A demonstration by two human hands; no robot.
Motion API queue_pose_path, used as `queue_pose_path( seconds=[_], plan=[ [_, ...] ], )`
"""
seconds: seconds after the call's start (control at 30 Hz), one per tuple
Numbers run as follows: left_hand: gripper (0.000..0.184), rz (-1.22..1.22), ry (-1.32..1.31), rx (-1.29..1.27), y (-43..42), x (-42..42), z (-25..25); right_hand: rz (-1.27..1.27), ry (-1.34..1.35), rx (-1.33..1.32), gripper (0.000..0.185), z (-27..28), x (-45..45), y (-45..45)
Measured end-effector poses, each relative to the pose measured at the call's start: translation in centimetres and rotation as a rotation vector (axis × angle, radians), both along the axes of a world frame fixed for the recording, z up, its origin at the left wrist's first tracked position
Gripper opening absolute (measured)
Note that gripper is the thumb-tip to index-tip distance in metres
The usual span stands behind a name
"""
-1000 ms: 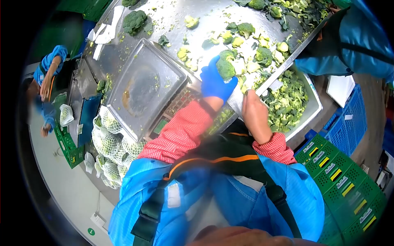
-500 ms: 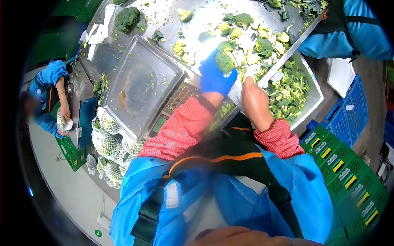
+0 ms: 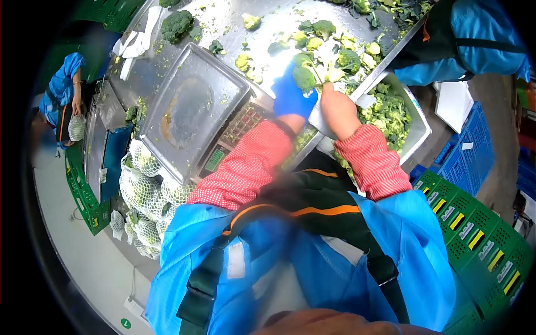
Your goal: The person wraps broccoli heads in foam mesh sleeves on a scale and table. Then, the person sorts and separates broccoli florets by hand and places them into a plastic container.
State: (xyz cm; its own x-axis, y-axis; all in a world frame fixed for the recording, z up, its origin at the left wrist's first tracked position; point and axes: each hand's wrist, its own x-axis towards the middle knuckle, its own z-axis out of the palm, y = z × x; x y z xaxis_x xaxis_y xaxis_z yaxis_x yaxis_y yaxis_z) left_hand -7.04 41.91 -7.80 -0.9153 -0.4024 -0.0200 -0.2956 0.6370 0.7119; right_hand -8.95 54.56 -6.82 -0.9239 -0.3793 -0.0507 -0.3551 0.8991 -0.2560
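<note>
My left hand (image 3: 293, 99), in a blue glove, grips a broccoli head (image 3: 304, 77) over the metal table (image 3: 226, 22). Its pale stalk points right. My bare right hand (image 3: 339, 111) is closed right beside the stalk, near the table's edge. Whatever its fingers hold is hidden from me. Cut broccoli pieces (image 3: 349, 60) lie scattered beyond both hands. Under my right wrist, a white tub (image 3: 421, 127) contains many small florets (image 3: 385, 114). A scale with a metal pan (image 3: 190, 109) stands left of my gloved hand.
Netted vegetables (image 3: 142, 190) are heaped below the scale. A whole broccoli (image 3: 177, 26) and white strips (image 3: 135, 44) lie at the table's far left. Co-workers stand at left (image 3: 61, 92) and upper right (image 3: 483, 39). Green crates (image 3: 474, 240) and a blue crate (image 3: 469, 151) are at right.
My right hand has shifted slightly up and left, closer to the broccoli stalk. The left co-worker has straightened and holds a netted bundle lower. My view has turned a little.
</note>
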Motion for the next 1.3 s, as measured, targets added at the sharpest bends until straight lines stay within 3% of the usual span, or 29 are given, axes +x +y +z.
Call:
queue_pose_path(
  seconds=[0.13,0.17,0.23,0.3,0.4,0.5,0.53,0.6,0.73,0.77,0.87,0.9,0.97,1.03,1.07,1.17,1.2,1.23,1.3],
  plan=[
    [0.081,-0.01,-0.005,0.015,-0.9,-0.5,0.5,-0.06,-0.189,-0.071,0.015,-0.9,-0.2,1.6],
    [0.081,-0.019,0.0,0.046,-1.4,-0.7,0.7,-0.029,-0.122,-0.217,0.018,-2.0,-0.2,2.6],
    [0.08,-0.017,0.014,0.109,-2.0,-0.9,0.5,-0.329,-0.572,-0.628,0.02,-2.4,-0.9,4.4],
    [0.077,-0.038,0.081,0.263,-2.8,-1.6,-0.5,-0.374,-0.499,-0.649,0.021,-3.0,-1.6,5.5],
    [0.072,-0.05,0.146,0.731,-3.6,-1.2,-1.4,-0.315,-0.404,-0.429,0.024,-2.1,-1.8,5.2],
    [0.073,-0.065,0.138,1.008,-4.9,-0.4,2.3,-0.314,-0.37,-0.433,0.023,-1.0,-1.7,4.4],
    [0.076,-0.104,0.171,1.0,-5.9,-0.2,3.7,-0.303,-0.348,-0.449,0.022,0.1,-1.5,3.9],
    [0.065,-0.111,0.204,1.0,-8.6,0.6,6.8,-0.22,-0.218,-0.501,0.019,0.4,-1.0,3.2],
    [0.039,-0.041,0.248,0.863,-15.5,2.8,10.4,0.029,-0.104,-0.355,0.018,0.2,-1.5,0.4],
    [0.04,0.031,0.163,0.749,-17.4,3.7,10.8,0.05,-0.094,-0.294,0.018,-0.1,-1.9,-0.3],
    [0.042,0.064,0.106,0.742,-21.5,5.5,9.7,0.1,-0.081,-0.118,0.019,-1.2,-3.3,-2.1],
    [0.043,0.105,0.059,0.726,-21.9,6.3,9.9,0.154,-0.009,-0.204,0.021,-3.2,-3.8,-1.7],
    [0.045,0.187,-0.021,0.597,-23.8,7.4,8.4,0.25,-0.083,0.069,0.024,0.4,-4.0,-3.0],
    [0.048,0.271,-0.109,0.371,-26.7,9.0,3.7,0.338,0.195,0.047,0.025,3.3,-3.4,-4.1],
    [0.051,0.243,-0.321,0.261,-25.6,9.1,7.7,0.318,0.191,-0.015,0.03,4.0,-3.7,-5.0],
    [0.044,0.245,-0.315,0.227,-25.0,11.6,11.0,0.476,0.191,-0.485,0.037,8.2,-3.0,-8.5],
    [0.038,0.205,-0.185,0.233,-24.5,12.6,11.6,0.497,0.009,-0.598,0.037,9.9,-2.3,-9.7],
    [0.033,-0.013,-0.038,-0.04,-26.4,14.2,8.1,0.511,-0.173,-0.707,0.037,11.6,-1.5,-11.0],
    [0.031,-0.029,-0.043,0.253,-22.7,13.8,12.4,0.663,-0.203,-0.848,0.045,13.9,0.2,-13.4]
  ],
)
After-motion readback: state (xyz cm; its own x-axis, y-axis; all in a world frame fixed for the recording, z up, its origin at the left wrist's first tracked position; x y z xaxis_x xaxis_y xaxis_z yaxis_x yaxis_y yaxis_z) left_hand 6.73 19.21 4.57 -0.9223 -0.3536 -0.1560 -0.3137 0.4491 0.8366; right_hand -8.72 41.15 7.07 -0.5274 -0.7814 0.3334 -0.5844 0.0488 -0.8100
